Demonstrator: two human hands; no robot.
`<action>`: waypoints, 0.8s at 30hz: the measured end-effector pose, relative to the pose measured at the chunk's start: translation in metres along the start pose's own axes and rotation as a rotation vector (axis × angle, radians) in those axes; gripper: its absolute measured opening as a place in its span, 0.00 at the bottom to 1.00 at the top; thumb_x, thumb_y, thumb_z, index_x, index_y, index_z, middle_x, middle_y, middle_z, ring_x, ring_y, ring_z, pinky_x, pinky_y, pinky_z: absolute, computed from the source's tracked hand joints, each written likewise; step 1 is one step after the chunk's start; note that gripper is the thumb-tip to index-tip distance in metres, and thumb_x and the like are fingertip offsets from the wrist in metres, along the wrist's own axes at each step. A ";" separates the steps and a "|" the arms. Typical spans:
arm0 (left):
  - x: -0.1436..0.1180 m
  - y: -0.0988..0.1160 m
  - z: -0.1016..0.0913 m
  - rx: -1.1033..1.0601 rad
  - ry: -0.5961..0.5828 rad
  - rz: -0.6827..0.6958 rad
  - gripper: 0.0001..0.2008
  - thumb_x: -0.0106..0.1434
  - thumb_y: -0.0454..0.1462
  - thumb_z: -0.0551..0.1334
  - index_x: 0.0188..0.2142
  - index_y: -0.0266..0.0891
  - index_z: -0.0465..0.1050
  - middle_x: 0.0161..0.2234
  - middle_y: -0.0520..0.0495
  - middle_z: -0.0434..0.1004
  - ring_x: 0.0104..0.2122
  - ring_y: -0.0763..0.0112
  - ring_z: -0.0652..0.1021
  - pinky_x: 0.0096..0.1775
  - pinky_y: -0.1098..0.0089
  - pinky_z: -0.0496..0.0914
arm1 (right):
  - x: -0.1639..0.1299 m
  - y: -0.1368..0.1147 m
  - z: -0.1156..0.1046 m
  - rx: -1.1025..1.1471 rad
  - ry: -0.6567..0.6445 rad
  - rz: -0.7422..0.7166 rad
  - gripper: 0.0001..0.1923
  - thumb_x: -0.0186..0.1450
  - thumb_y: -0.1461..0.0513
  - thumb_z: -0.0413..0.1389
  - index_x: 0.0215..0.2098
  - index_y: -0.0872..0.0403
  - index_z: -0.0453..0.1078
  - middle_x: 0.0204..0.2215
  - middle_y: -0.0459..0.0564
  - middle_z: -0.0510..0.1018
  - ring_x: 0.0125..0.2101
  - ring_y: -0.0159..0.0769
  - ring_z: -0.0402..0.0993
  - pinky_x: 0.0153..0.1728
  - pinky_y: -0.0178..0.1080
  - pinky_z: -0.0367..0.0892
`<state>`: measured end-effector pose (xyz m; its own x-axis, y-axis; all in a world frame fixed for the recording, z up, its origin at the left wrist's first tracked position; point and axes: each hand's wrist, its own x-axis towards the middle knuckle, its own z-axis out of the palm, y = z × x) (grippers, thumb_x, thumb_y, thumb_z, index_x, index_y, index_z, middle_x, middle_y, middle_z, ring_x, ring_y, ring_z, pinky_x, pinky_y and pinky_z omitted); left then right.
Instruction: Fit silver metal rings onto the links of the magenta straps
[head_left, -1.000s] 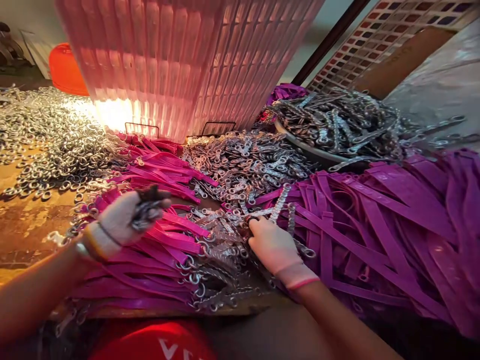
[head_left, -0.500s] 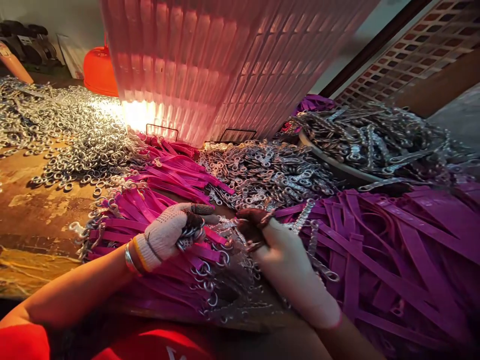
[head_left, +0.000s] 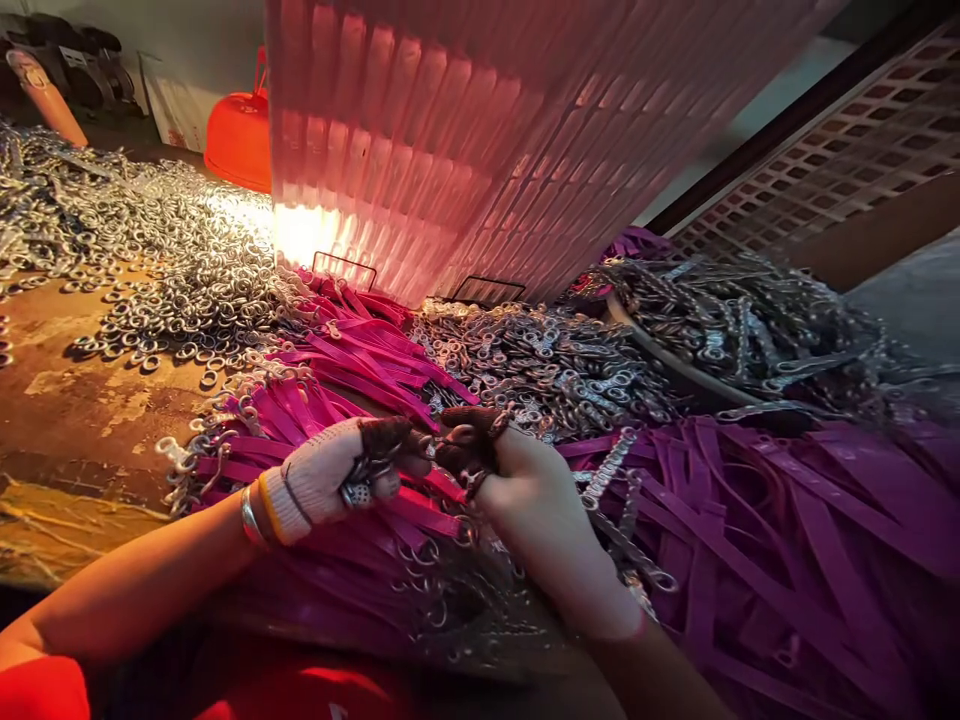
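Note:
Both my hands wear white knit gloves with dark, stained fingertips. My left hand [head_left: 337,475] is closed around a small bunch of metal clips [head_left: 358,487] above the pink straps [head_left: 352,370]. My right hand [head_left: 525,480] pinches a metal link piece [head_left: 474,450] at its fingertips, which meet the left hand's fingertips. Chain-like metal links [head_left: 615,470] trail off beside the right hand. Under the hands lie pink straps with metal rings at their ends.
A heap of purple straps [head_left: 787,520] fills the right. Metal link pieces [head_left: 540,365] pile up behind the hands, more in a round tray [head_left: 667,355]. Loose metal rings [head_left: 165,270] cover the wooden table at left. A ribbed translucent panel [head_left: 487,130] stands behind, an orange container [head_left: 240,135] beside it.
My right hand lifted off the pile with a metal piece and came up to meet my left hand, which moved right. The view shifted, pushing everything in it rightward.

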<state>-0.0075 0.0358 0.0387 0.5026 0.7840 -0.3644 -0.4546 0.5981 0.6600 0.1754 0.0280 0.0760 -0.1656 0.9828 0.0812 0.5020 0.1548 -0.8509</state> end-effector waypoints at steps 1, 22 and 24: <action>-0.002 0.001 0.001 0.021 0.009 0.008 0.10 0.53 0.38 0.68 0.34 0.33 0.76 0.27 0.47 0.77 0.19 0.82 0.70 0.22 0.81 0.64 | 0.001 -0.001 0.001 0.065 -0.007 0.058 0.15 0.58 0.61 0.58 0.44 0.54 0.73 0.30 0.47 0.79 0.31 0.37 0.75 0.32 0.37 0.71; 0.000 0.017 0.014 0.734 -0.025 0.143 0.16 0.65 0.45 0.56 0.25 0.36 0.66 0.17 0.54 0.63 0.16 0.79 0.62 0.18 0.77 0.56 | 0.009 0.015 -0.008 -0.363 -0.145 -0.363 0.10 0.59 0.69 0.49 0.32 0.55 0.71 0.29 0.50 0.75 0.29 0.35 0.70 0.31 0.36 0.62; 0.003 0.025 0.020 0.921 -0.010 0.265 0.10 0.62 0.39 0.58 0.27 0.36 0.67 0.20 0.53 0.66 0.19 0.79 0.64 0.20 0.77 0.58 | 0.011 0.008 -0.017 -0.567 -0.151 -0.348 0.06 0.55 0.68 0.50 0.24 0.54 0.67 0.23 0.48 0.71 0.24 0.33 0.64 0.25 0.36 0.55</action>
<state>-0.0027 0.0498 0.0675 0.4751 0.8708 -0.1263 0.2000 0.0329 0.9792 0.1919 0.0417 0.0783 -0.4941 0.8477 0.1929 0.7582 0.5287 -0.3817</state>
